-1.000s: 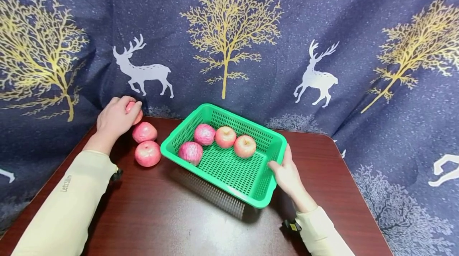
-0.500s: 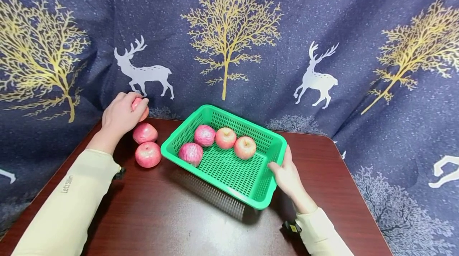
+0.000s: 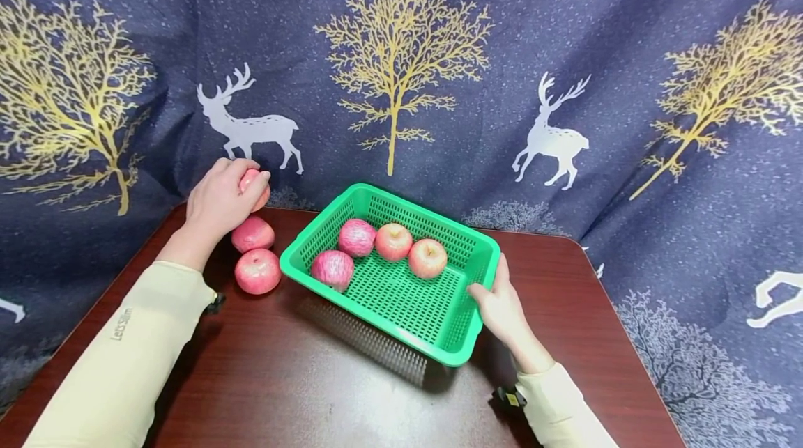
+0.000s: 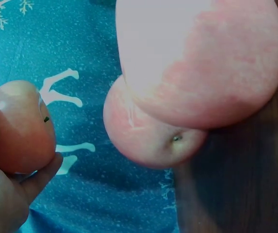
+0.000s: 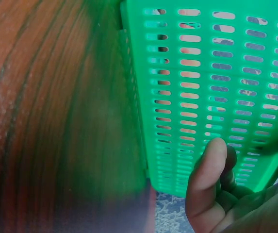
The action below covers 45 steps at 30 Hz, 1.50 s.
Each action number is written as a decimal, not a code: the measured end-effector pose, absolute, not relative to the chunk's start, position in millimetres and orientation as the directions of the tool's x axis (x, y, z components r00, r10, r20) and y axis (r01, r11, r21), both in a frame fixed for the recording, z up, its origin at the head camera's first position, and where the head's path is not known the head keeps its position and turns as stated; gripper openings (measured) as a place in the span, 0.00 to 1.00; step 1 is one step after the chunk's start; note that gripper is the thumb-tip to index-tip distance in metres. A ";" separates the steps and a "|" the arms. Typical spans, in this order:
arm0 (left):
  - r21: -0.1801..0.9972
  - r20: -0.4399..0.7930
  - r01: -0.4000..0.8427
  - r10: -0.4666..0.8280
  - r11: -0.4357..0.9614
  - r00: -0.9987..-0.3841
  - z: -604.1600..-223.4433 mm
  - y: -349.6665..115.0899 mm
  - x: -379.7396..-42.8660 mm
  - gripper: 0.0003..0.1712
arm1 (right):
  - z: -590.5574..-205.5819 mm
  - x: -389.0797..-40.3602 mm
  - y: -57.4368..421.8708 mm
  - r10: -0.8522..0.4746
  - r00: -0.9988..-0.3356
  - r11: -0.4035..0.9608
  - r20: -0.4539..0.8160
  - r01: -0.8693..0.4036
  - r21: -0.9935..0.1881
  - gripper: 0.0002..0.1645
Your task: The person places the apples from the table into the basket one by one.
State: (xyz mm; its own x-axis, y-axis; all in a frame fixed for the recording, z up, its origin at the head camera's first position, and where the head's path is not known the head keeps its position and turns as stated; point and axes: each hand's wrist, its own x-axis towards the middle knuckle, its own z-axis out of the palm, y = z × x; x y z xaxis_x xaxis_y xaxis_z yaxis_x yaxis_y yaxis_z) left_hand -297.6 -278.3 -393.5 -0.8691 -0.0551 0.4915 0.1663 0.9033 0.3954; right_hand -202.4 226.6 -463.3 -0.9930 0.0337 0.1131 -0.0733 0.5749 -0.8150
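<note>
At the far left of the table, my left hand (image 3: pixel 218 201) grips a red apple (image 3: pixel 261 196) between thumb and fingers. The left wrist view shows this apple (image 4: pixel 24 131) held up, its stem facing right. Two more red apples, a rear one (image 3: pixel 253 234) and a front one (image 3: pixel 258 271), sit on the table just below that hand. My right hand (image 3: pixel 504 305) holds the right end of a green perforated basket (image 3: pixel 401 328), thumb over the rim; its other fingers are mostly hidden by the wall. Several apples (image 3: pixel 429 258) lie in the basket's left and rear part.
The dark red-brown wooden table (image 3: pixel 301 378) extends in front of the basket. Behind it hangs a dark blue cloth (image 3: pixel 452 113) with gold trees and white deer, close to the table's back edge.
My left hand has moved a little to the right and slightly up with the apple. My right hand and the basket stay in place.
</note>
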 end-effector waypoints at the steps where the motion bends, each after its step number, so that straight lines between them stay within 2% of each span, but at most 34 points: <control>1: 0.395 0.494 0.172 -0.052 0.902 -0.868 -392.8 -277.4 -297.2 0.31 | -463.2 -202.3 226.5 0.034 -0.993 0.576 0.113 -0.073 -0.814 0.55; 45: 0.370 0.585 0.294 0.024 0.881 -0.811 -380.8 -247.6 -285.3 0.25 | -463.4 -203.0 226.8 0.036 -0.992 0.582 0.117 -0.074 -0.810 0.54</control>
